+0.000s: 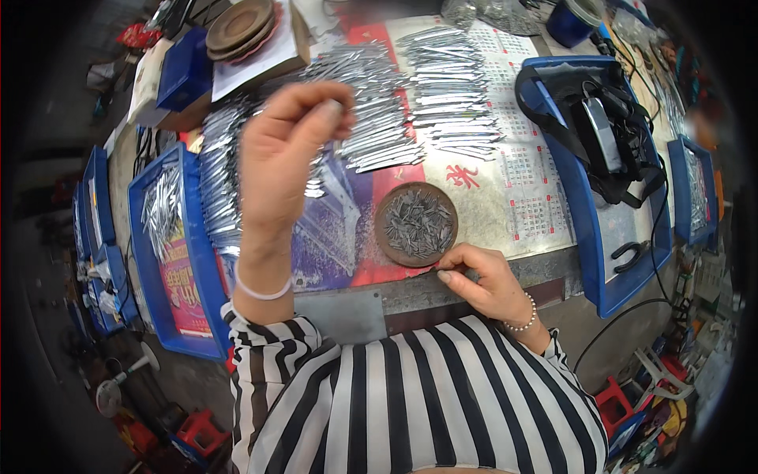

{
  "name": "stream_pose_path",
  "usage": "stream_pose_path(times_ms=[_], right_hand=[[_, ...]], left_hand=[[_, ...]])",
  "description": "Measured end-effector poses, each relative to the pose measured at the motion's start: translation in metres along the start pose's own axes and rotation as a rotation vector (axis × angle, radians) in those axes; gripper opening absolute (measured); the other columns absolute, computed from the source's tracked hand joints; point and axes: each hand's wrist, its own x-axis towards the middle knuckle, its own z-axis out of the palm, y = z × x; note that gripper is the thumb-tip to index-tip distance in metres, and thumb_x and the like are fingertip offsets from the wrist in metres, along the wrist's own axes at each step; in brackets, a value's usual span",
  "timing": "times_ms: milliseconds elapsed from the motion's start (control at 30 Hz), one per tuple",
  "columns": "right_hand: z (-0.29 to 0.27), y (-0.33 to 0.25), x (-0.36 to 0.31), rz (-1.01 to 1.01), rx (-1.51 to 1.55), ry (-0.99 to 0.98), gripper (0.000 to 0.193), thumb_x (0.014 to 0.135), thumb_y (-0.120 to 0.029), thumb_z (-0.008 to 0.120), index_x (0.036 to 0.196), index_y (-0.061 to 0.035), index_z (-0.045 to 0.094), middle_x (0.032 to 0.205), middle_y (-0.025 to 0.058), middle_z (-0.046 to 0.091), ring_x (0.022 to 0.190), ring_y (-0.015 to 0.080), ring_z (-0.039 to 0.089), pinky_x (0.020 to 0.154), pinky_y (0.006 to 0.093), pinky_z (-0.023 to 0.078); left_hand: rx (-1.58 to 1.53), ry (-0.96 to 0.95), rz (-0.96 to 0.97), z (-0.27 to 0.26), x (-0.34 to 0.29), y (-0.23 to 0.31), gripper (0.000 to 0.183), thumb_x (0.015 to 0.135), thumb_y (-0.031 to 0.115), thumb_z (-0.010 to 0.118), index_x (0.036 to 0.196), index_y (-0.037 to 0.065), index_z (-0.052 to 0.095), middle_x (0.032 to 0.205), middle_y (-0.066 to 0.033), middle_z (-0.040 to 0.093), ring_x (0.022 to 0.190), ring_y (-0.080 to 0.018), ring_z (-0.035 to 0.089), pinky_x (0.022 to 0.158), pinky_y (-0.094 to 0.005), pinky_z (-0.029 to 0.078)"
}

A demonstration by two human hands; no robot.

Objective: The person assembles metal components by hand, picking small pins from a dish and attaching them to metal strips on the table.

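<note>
My left hand (276, 158) is raised over the left part of the table, its fingers curled in and the thumb against them. Whatever they may hold is too small or hidden to make out. Behind it lie rows of thin silvery metal strips (379, 130), with another stack of strips (454, 87) to their right. A round brown bowl (384, 251) full of small grey metal pieces (418, 223) stands near the table's front edge. Beside its lower right rim, my right hand (493, 284) pinches thumb and forefinger together; what is between them cannot be made out.
A blue tray (207, 316) with metal strips stands at the left. On the right, another blue tray (608, 296) holds a black strap (545, 118), a device and pliers (629, 257). Brown dishes (237, 31) and a blue box (183, 71) sit at the back left.
</note>
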Motion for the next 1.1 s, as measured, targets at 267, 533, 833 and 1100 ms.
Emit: stream_pose_path(times_ms=[267,533,833,1100], right_hand=[[0.014,-0.029,0.009,-0.078,-0.048,-0.130,0.013,0.085,-0.008,0.065,0.092,0.0010,0.061,0.078,0.0094,0.063,0.069,0.0172,0.062,0.063,0.0275,0.048],[0.035,-0.037,0.010,-0.127,-0.149,-0.258,0.012,0.085,-0.007,0.065,0.092,-0.0001,0.059,0.080,0.0105,0.061,0.073,0.0237,0.063,0.066,0.0315,0.048],[0.008,-0.063,0.000,-0.380,0.061,-0.096,0.010,0.083,-0.010,0.064,0.089,-0.0015,0.063,0.085,0.0132,0.064,0.071,0.0260,0.063,0.062,0.0346,0.050],[-0.006,-0.144,0.011,-1.071,0.371,0.134,0.007,0.082,-0.003,0.067,0.086,-0.0093,0.069,0.100,0.0000,0.062,0.092,0.0138,0.061,0.062,0.0322,0.055]], left_hand=[[-0.437,-0.276,0.376,-0.062,-0.035,0.056,0.033,0.096,0.011,0.045,0.123,-0.007,0.053,0.119,-0.0270,0.059,0.114,-0.0350,0.057,0.103,-0.0459,0.043],[-0.550,-0.192,0.430,-0.046,-0.051,0.026,0.033,0.096,0.010,0.045,0.123,-0.007,0.053,0.120,-0.0274,0.058,0.116,-0.0356,0.056,0.104,-0.0467,0.042],[-0.457,-0.183,0.464,-0.047,-0.052,0.034,0.033,0.095,0.009,0.045,0.123,-0.008,0.053,0.122,-0.0279,0.056,0.118,-0.0363,0.054,0.105,-0.0475,0.040],[-0.394,-0.246,0.420,-0.041,-0.035,0.043,0.034,0.095,0.008,0.046,0.123,-0.008,0.052,0.124,-0.0283,0.055,0.119,-0.0370,0.053,0.106,-0.0482,0.038]])
